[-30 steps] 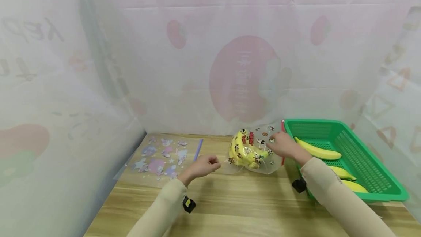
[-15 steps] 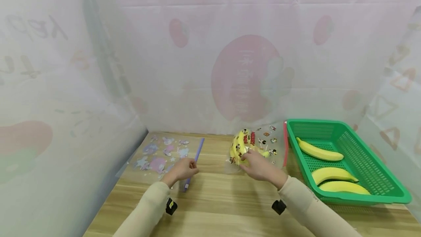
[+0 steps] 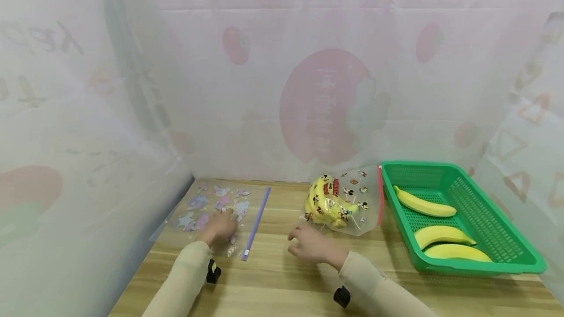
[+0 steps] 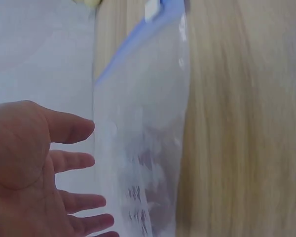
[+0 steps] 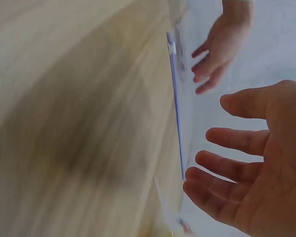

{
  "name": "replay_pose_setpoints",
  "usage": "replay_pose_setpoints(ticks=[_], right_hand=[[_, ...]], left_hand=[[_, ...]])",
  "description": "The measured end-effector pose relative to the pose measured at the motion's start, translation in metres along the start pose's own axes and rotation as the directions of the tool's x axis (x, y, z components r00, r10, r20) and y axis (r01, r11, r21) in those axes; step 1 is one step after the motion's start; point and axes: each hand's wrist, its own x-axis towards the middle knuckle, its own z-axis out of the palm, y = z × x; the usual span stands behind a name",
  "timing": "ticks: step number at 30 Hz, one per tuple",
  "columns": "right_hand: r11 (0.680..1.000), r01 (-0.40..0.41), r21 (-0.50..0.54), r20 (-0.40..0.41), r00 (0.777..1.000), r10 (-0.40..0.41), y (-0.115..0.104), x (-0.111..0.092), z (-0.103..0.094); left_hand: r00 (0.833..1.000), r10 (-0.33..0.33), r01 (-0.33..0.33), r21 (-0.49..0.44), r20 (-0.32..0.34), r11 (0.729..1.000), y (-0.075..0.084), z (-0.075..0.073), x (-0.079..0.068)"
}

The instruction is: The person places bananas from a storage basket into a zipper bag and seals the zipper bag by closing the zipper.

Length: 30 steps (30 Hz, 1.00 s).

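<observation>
My left hand (image 3: 220, 226) hovers low over a flat clear zip bag (image 3: 187, 223) with pastel prints and a purple slider strip (image 3: 256, 224). In the left wrist view its fingers (image 4: 81, 201) are extended, with nothing held. My right hand (image 3: 315, 244) is above the table just in front of a second clear zip bag (image 3: 370, 194), printed with cartoon figures and edged with a red strip. Yellow bananas (image 3: 314, 197) fill that bag's left part. The right wrist view shows the right hand's fingers (image 5: 232, 140) spread and relaxed, holding nothing.
A green plastic basket (image 3: 506, 224) stands at the right with three bananas (image 3: 425, 203) inside. Its left rim is close to the red strip. Printed white cloth (image 3: 246, 101) walls off the back and sides of the wooden table (image 3: 282, 287).
My right hand has left the red-edged bag, moving left and toward me. The left hand has shifted left, from beside the purple strip to over the pastel bag.
</observation>
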Motion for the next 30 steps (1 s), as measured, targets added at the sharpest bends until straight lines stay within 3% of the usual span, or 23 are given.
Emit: replay_pose_setpoints(ticks=[7,15,20,25,30], right_hand=[[0.996,0.077,-0.042,0.074,0.995,-0.074,-0.029,0.020,0.022],[0.968,0.156,-0.197,0.058,0.987,-0.148,-0.052,0.048,0.047],[0.960,0.123,-0.251,0.127,0.988,-0.093,-0.059,0.060,0.066],[0.953,0.087,-0.289,0.160,0.986,-0.042,-0.064,0.061,0.069],[0.915,0.169,-0.366,0.108,0.984,-0.139,-0.063,0.058,0.063]], left_hand=[[0.998,-0.059,0.061,0.072,-0.022,0.996,-0.023,-0.007,-0.002],[0.989,-0.124,0.129,0.063,-0.083,0.990,-0.045,-0.013,0.006],[0.985,-0.163,0.167,0.076,-0.059,0.983,-0.057,-0.012,0.003],[0.991,-0.125,0.129,0.080,-0.054,0.988,-0.058,-0.011,0.001],[0.995,-0.077,0.083,0.108,-0.061,0.991,-0.052,-0.008,-0.002]])
